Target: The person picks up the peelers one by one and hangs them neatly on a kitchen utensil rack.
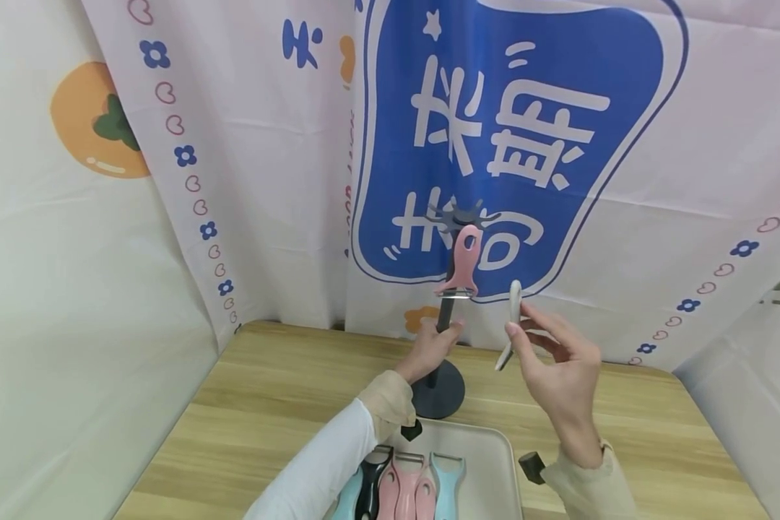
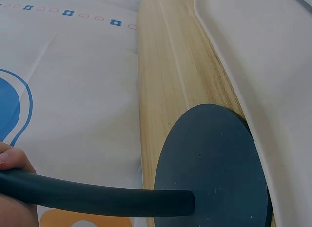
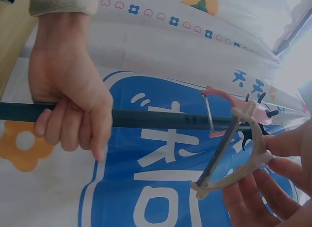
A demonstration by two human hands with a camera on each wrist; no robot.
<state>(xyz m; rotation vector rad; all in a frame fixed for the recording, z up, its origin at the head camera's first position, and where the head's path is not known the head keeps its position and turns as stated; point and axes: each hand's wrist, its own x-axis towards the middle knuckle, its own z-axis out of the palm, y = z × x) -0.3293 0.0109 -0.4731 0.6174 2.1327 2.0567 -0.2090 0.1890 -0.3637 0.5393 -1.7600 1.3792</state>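
My left hand (image 1: 429,348) grips the pole of a dark stand (image 2: 107,198), its fingers wrapped round it in the right wrist view. The stand's round base (image 1: 438,393) rests on the wooden table, and a ring of hooks (image 1: 461,214) crowns its top. From the hooks hangs a pink peeler (image 1: 466,263), blade end down. To the right of the pole, my right hand (image 1: 559,368) pinches a cream-white peeler (image 3: 234,178) between thumb and fingers. The right wrist view shows its metal blade, overlapping the pole there. The white peeler is apart from the table, lower than the hooks.
A beige tray (image 1: 494,469) lies in front of the stand, its rim beside the base. In it are several peelers: a black one (image 1: 369,487), pink ones (image 1: 408,487) and light blue ones (image 1: 448,484). Printed cloth (image 1: 286,180) hangs behind the wooden table (image 1: 234,419).
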